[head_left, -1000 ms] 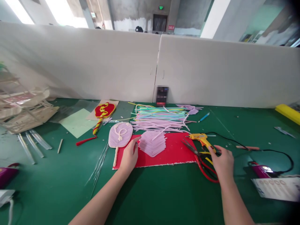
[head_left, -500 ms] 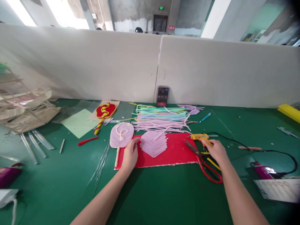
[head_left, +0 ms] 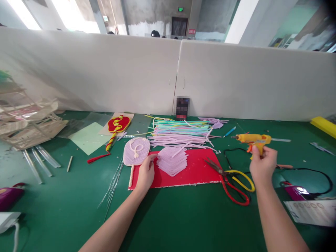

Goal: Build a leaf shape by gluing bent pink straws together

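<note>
My right hand point(head_left: 264, 164) is wrapped round the handle of a yellow hot glue gun point(head_left: 253, 138), raised above the table, nozzle to the left and a clear glue stick out of its back. My left hand point(head_left: 146, 171) rests on a red board point(head_left: 199, 168), fingers stretched out between a lilac fan point(head_left: 135, 151) and a lilac panel point(head_left: 172, 162) of strips laid in a V pattern. The fan has a cream handle and a curled cord on its face. Open scissors point(head_left: 223, 172) with red and yellow handles lie across the board's right end.
A pile of pastel pipe cleaners point(head_left: 181, 131) lies behind the board. A red and yellow fan point(head_left: 119, 123) with a tassel is at the back left. The glue gun's black cable point(head_left: 312, 169) crosses the right side. A pale partition point(head_left: 105, 73) closes off the back.
My right hand has lifted the glue gun off the table beside the scissors and moved it up and to the right. My left hand stays in place.
</note>
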Demonstrator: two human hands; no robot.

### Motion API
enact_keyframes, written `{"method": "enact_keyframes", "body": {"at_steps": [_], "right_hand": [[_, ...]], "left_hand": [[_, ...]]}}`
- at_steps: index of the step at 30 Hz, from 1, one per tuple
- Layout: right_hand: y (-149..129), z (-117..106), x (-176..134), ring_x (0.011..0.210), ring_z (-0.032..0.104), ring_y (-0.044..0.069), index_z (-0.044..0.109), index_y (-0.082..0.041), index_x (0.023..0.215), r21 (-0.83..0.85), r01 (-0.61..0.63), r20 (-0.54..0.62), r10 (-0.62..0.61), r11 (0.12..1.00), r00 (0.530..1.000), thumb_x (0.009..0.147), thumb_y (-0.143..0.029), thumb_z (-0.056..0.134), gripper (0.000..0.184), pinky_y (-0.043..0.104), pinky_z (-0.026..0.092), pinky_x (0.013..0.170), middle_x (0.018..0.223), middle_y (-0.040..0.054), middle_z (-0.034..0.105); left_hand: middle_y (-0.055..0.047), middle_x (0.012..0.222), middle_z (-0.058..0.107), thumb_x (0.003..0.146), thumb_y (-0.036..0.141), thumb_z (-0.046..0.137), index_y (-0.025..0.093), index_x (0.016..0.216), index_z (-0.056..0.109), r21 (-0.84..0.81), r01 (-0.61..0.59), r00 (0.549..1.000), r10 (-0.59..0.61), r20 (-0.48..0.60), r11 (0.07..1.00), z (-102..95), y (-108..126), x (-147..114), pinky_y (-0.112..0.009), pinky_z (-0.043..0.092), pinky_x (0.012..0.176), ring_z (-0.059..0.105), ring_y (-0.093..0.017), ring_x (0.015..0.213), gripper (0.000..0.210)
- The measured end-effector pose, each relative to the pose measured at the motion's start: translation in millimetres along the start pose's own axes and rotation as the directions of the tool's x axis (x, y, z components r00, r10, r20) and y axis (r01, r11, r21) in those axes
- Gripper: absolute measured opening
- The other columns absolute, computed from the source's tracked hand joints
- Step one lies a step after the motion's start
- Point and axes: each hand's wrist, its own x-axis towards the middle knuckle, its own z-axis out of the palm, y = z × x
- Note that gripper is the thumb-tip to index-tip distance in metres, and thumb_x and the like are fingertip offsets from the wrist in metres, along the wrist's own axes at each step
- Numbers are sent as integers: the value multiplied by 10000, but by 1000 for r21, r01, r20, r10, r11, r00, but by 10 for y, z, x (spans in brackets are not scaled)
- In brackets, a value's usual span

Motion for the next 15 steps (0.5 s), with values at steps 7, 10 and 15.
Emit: {"method": "enact_keyframes", "body": {"at_steps": [7,10,15], "right_hand": [[-682,-173,218,948,613,304,424,-223,902,159,283,-274,-233,946,933,643,-311,765,437,463,484,823,993,150,576],[-962,-267,229,957,608,288,426,-246,904,183,410,-338,-334,894,880,699,-282,722,361,446,495,786,1011,129,567],[-1292,-265,-75,502,518,109,457,-192,929,329,234,-142,-197,915,970,818,-415,598,287,265,415,454,724,2,539]], "left_hand": [[-71,1093,668,789,81,349,173,1043,601,-8,-15,1000,15,19,1000,5,11,-2,-395,446,989,610,-188,1060,369],[-73,1081,669,787,81,348,166,1025,602,-8,-23,999,23,26,1000,4,24,-6,-385,445,989,610,-185,1054,359],[-76,1051,672,790,85,369,160,1026,591,-10,-28,999,28,30,1000,10,34,-6,-368,455,973,620,-179,1019,333]]}}
